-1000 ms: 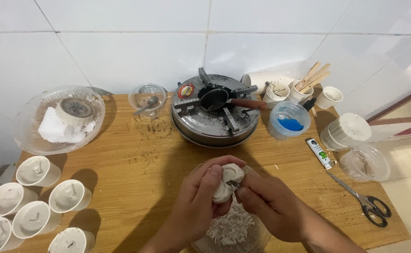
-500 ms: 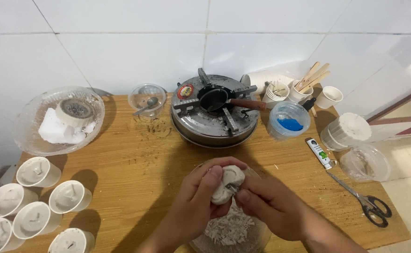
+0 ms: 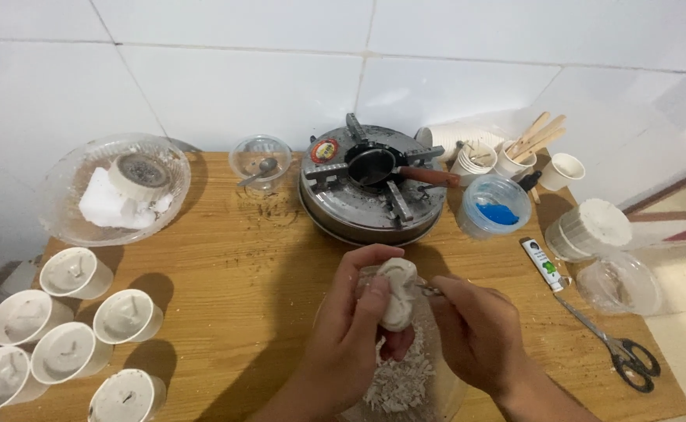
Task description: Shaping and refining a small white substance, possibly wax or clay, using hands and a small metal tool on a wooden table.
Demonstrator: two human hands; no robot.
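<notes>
White tiled wall behind wooden surface [image 3: 225, 258]. My left hand [image 3: 351, 344]: fingers closed round white wax lump [image 3: 397, 293], held above clear bowl of white shavings [image 3: 396, 383]. My right hand [image 3: 480, 336]: fingers pinching thin metal tool [image 3: 427, 289] against lump. Stove with small pan [image 3: 372, 181] beyond; six filled white cups [image 3: 65, 336] at left.

Single view only, from a camera worn on the person's head. It looks steeply down and forward across a wooden table [image 3: 225, 258] toward a white tiled wall [image 3: 280, 70] that fills the upper frame. The left hand [image 3: 351, 336] and right hand [image 3: 480, 336] sit close beneath the lens at bottom centre; the round gas burner [image 3: 374, 184] lies farther off, near the wall.
</notes>
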